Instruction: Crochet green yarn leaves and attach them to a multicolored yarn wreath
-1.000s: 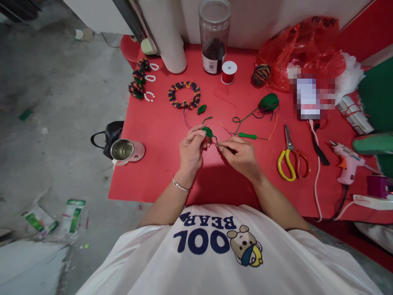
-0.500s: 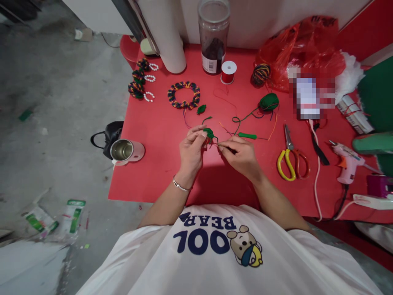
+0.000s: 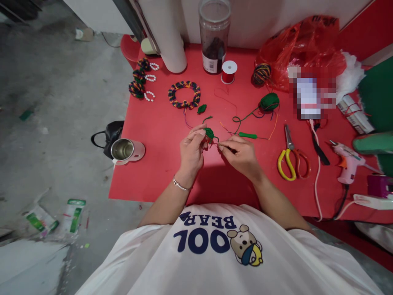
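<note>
Between thumb and fingers my left hand (image 3: 193, 148) pinches a small green crocheted leaf (image 3: 209, 132). A short strand of green yarn (image 3: 216, 138) runs from the leaf to my right hand (image 3: 238, 152), whose thumb and forefinger are pinched on its end. Just beyond my right hand lies a crochet hook with a green handle (image 3: 248, 135). A second green leaf (image 3: 202, 109) rests farther back, near a ring of multicoloured braided yarn (image 3: 184, 95). Behind the hook sits a green yarn ball (image 3: 269, 101) with a loose tail.
Scissors (image 3: 288, 157) and a pink glue gun (image 3: 348, 162) lie to the right on the red table (image 3: 147, 180). A metal mug (image 3: 127, 150) stands near the left edge. At the back are a clear jar (image 3: 214, 37), a red thread spool (image 3: 229, 73) and a red plastic bag (image 3: 294, 45).
Almost nothing differs. Both hands keep their pinches on the leaf and its strand, with only a very slight shift of the fingers.
</note>
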Action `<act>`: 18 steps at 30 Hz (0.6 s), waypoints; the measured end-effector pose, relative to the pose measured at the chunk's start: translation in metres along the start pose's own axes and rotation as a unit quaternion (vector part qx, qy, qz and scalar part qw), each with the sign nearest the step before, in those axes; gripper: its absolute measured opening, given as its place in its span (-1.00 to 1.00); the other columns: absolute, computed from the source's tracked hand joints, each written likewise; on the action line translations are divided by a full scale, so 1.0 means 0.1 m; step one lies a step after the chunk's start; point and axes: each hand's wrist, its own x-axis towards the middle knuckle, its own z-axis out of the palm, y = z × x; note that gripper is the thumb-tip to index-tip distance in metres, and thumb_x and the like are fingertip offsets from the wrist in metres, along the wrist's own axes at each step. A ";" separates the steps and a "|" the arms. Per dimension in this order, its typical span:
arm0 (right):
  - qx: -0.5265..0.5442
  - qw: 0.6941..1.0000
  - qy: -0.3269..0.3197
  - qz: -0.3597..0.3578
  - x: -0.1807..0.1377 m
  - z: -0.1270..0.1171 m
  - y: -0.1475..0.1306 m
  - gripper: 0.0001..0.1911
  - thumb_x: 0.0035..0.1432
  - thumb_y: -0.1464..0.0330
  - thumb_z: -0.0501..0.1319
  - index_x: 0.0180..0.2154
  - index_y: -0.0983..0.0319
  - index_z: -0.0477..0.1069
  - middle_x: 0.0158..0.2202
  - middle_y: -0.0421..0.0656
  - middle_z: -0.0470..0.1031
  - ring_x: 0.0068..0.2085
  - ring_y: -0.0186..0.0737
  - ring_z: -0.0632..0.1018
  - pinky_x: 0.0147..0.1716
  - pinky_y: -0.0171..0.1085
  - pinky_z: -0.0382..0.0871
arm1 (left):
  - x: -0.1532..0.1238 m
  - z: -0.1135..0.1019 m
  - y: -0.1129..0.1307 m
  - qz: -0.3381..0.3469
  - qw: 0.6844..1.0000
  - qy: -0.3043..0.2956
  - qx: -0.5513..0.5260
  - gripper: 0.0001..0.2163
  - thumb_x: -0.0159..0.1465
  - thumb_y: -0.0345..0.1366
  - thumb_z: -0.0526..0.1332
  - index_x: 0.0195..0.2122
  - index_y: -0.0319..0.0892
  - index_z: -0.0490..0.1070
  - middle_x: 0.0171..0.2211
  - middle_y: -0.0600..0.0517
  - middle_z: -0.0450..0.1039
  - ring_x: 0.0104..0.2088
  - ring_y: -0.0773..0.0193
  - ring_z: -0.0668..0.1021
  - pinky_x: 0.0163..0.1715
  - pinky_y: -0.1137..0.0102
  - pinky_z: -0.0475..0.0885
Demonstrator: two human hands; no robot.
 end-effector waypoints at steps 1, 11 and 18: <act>0.000 1.000 -0.001 -0.002 0.00 0.00 0.00 -0.81 0.32 0.46 0.30 -0.23 0.15 0.71 -0.36 -0.18 0.64 -0.36 -0.30 0.58 -0.32 -0.29 0.47 | 0.01 -0.01 0.00 -0.006 1.000 0.001 -0.003 -0.80 0.13 -0.16 0.51 -0.39 -0.15 0.60 -0.41 0.04 0.52 -0.56 0.45 0.42 -0.58 0.48 0.32; -0.013 1.000 -0.012 -0.012 0.00 -0.02 0.02 -0.79 0.35 0.43 0.27 -0.22 0.15 0.71 -0.35 -0.17 0.65 -0.34 -0.29 0.59 -0.28 -0.27 0.49 | -0.02 0.00 0.00 0.023 0.999 0.007 0.022 -0.75 0.09 -0.16 0.54 -0.49 -0.18 0.55 -0.05 -0.05 0.60 -0.58 0.55 0.39 -0.60 0.48 0.33; -0.029 0.999 0.001 -0.026 -0.02 0.00 0.05 -0.81 0.36 0.42 0.28 -0.20 0.15 0.71 -0.33 -0.15 0.65 -0.32 -0.28 0.60 -0.26 -0.28 0.50 | -0.01 0.01 0.00 0.006 1.000 0.001 0.016 -0.71 0.10 -0.09 0.53 -0.46 -0.17 0.55 -0.16 -0.04 0.61 -0.56 0.52 0.43 -0.61 0.51 0.31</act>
